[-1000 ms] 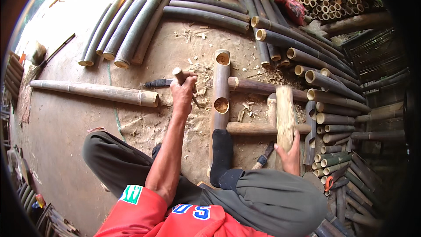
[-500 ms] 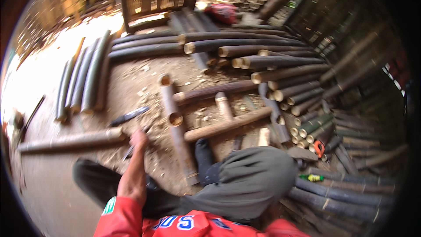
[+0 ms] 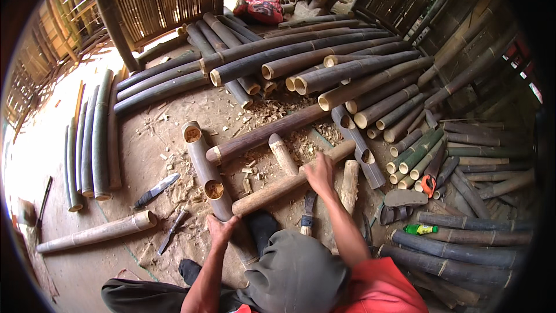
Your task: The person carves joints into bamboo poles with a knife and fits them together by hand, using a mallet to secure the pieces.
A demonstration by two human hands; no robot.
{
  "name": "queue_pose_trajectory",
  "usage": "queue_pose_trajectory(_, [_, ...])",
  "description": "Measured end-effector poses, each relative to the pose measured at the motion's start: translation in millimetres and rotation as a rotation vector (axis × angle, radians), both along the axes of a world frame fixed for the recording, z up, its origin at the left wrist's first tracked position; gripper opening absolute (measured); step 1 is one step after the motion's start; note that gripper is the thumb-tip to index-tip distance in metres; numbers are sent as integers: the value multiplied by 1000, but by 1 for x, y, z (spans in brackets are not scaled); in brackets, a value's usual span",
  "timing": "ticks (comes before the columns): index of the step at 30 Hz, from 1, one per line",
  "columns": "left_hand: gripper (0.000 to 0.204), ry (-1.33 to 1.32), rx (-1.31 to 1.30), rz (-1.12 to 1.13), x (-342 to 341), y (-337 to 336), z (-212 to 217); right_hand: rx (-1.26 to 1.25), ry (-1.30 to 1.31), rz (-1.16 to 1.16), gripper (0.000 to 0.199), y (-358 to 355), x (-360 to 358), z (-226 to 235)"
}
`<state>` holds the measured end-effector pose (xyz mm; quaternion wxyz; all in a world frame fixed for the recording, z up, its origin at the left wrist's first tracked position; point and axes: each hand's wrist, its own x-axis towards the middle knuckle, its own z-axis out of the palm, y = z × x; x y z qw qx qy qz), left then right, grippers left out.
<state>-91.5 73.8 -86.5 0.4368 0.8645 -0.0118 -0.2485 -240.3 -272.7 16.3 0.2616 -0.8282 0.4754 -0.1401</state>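
Observation:
My left hand (image 3: 222, 230) is closed around the lower part of a grey bamboo pole (image 3: 202, 153) with two holes cut into its upper side. My right hand (image 3: 319, 173) grips a light brown bamboo pole (image 3: 272, 193), whose left end meets the holed pole just by my left thumb. Beyond it a darker brown pole (image 3: 263, 135) runs roughly parallel, its near end against the holed pole. A second holed pole (image 3: 362, 153) lies at the right ends of both. Between them rests a short wooden mallet-like piece (image 3: 284, 155). My left palm is hidden.
Left of me lie a chisel (image 3: 172, 232), a knife (image 3: 156, 190) and a loose pole (image 3: 98, 233). A dark-bladed tool (image 3: 307, 213) and a short stick (image 3: 350, 185) are near my knee. Bamboo stacks (image 3: 341, 72), a saw handle (image 3: 428, 185) and a green bottle (image 3: 421, 229) are to the right.
My left hand has moved right, from beside the chisel to the holed pole; the chisel now lies on the ground. My right hand has come up onto the light brown pole.

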Motion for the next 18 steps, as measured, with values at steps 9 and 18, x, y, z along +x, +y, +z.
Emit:
queue_pose_trajectory(9, [84,-9,50,-70,12,1,29,458,240,202,120,-30,96,-78])
queue_pose_trajectory(18, [81,119,-41,-20,55,50,89,417,40,233,82,10,86,-51])
